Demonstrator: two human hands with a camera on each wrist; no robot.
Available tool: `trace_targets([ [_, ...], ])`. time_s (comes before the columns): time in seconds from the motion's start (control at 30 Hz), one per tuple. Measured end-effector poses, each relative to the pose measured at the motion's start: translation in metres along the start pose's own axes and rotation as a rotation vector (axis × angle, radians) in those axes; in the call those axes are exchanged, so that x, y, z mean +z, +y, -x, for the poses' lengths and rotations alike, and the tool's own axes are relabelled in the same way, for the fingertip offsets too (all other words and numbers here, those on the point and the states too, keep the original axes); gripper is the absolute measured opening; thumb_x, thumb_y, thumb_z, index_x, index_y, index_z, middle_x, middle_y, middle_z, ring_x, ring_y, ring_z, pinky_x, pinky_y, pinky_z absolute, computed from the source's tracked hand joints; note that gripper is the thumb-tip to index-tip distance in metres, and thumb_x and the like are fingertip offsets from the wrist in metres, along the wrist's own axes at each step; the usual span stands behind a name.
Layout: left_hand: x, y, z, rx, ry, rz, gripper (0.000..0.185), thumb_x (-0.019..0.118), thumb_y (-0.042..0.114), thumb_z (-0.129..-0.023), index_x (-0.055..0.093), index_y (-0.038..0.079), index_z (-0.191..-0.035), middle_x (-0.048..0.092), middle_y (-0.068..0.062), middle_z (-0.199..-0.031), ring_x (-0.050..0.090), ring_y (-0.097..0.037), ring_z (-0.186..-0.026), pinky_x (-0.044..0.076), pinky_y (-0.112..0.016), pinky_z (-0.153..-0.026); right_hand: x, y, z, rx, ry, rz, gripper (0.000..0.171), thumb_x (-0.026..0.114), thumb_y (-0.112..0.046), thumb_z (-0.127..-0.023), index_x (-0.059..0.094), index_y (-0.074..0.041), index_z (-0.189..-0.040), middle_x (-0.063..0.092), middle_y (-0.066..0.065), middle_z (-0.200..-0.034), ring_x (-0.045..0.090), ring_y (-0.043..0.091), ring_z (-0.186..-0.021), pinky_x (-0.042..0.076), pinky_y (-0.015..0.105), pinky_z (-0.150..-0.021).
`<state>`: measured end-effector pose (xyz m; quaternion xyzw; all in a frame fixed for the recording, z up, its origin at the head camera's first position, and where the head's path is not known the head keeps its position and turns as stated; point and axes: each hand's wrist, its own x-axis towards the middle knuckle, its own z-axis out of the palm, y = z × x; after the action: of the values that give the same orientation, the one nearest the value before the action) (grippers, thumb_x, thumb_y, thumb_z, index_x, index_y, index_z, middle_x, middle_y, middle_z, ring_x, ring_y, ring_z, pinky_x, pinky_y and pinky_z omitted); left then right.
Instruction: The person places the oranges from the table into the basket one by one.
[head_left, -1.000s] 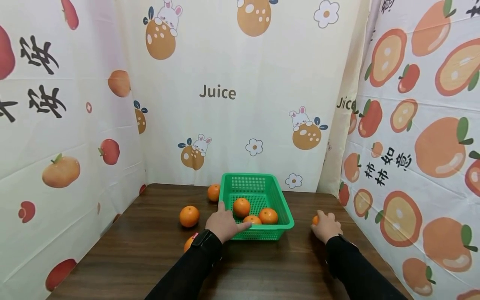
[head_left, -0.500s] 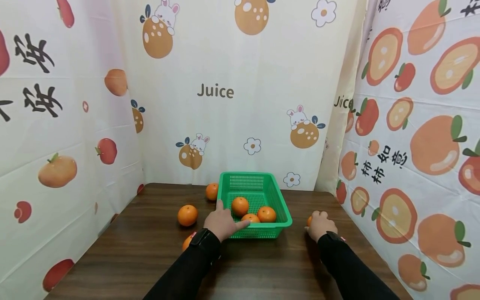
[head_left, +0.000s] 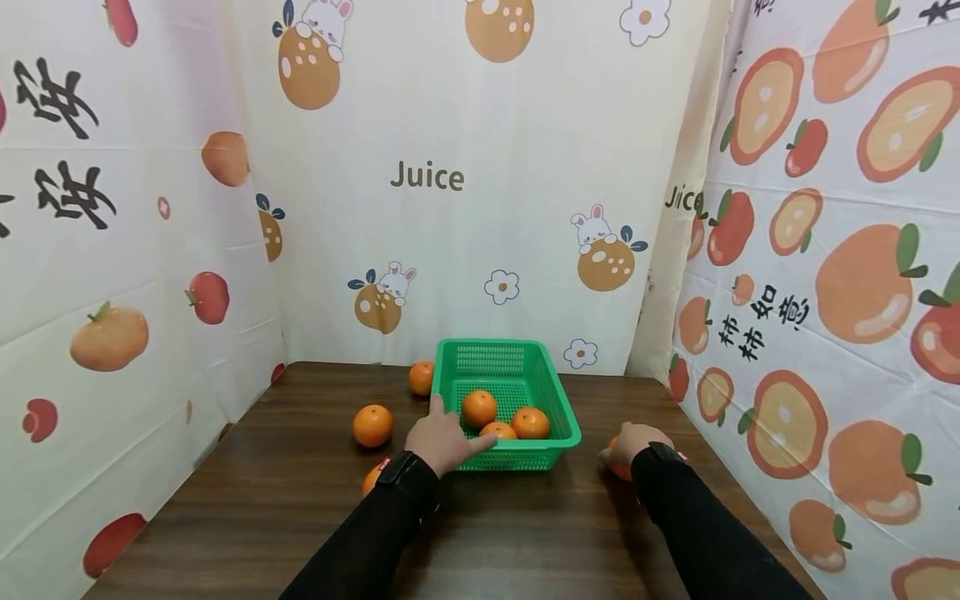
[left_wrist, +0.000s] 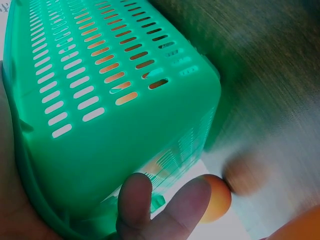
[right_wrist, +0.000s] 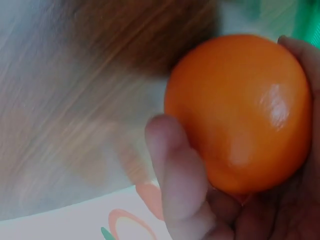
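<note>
A green plastic basket (head_left: 558, 415) stands on the brown table and holds three oranges (head_left: 479, 407). My left hand (head_left: 444, 439) holds the basket's near left corner, thumb on the rim and fingers along the front wall; in the left wrist view the basket (left_wrist: 100, 100) fills the frame. My right hand (head_left: 628, 442) is curled round an orange (head_left: 617, 470) on the table just right of the basket. The right wrist view shows that orange (right_wrist: 240, 110) gripped between thumb and fingers.
Loose oranges lie left of the basket: one (head_left: 372, 424) on the open table, one (head_left: 421, 377) by the basket's far left corner, one (head_left: 372, 478) beside my left wrist. Printed cloth walls close in the table (head_left: 262, 517) on three sides.
My right hand has closed round the orange and drawn it a little left, toward the basket. The left hand has stayed on the basket's corner.
</note>
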<state>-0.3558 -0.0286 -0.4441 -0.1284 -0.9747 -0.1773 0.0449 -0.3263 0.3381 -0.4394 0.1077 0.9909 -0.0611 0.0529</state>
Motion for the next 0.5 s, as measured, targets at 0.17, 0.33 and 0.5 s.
trace_targets([
  [0.17, -0.001, 0.000, -0.001, 0.001, -0.005, -0.006, 0.097, 0.055, 0.089, -0.087, 0.076, 0.002, -0.124, 0.031, -0.027, -0.170, 0.060, -0.022, -0.065, 0.053, -0.037, -0.064, -0.013, -0.006, 0.011, 0.013, -0.088, -0.017, 0.049, 0.077, -0.045, -0.087, 0.068, -0.002, -0.108, 0.064, 0.013, -0.094, 0.059, 0.031, -0.084, 0.053, 0.051, -0.083],
  [0.33, -0.002, 0.000, 0.001, 0.011, -0.014, 0.000, 0.096, 0.056, 0.088, -0.088, 0.075, 0.002, -0.127, 0.030, -0.028, -0.171, 0.062, -0.023, -0.067, 0.054, -0.038, -0.066, -0.021, -0.017, 0.026, 0.029, -0.114, -0.040, 0.042, 0.078, -0.042, -0.090, 0.075, -0.003, -0.105, 0.068, 0.013, -0.097, 0.060, 0.030, -0.086, 0.054, 0.049, -0.087],
  [0.5, -0.005, 0.001, 0.005, 0.006, 0.001, 0.019, 0.091, 0.058, 0.084, -0.090, 0.075, 0.002, -0.126, 0.031, -0.028, -0.170, 0.064, -0.025, -0.071, 0.056, -0.040, -0.069, -0.019, -0.021, 0.025, 0.065, -0.122, -0.053, 0.044, 0.077, -0.044, -0.091, 0.079, -0.003, -0.108, 0.069, 0.013, -0.097, 0.061, 0.030, -0.085, 0.055, 0.046, -0.084],
])
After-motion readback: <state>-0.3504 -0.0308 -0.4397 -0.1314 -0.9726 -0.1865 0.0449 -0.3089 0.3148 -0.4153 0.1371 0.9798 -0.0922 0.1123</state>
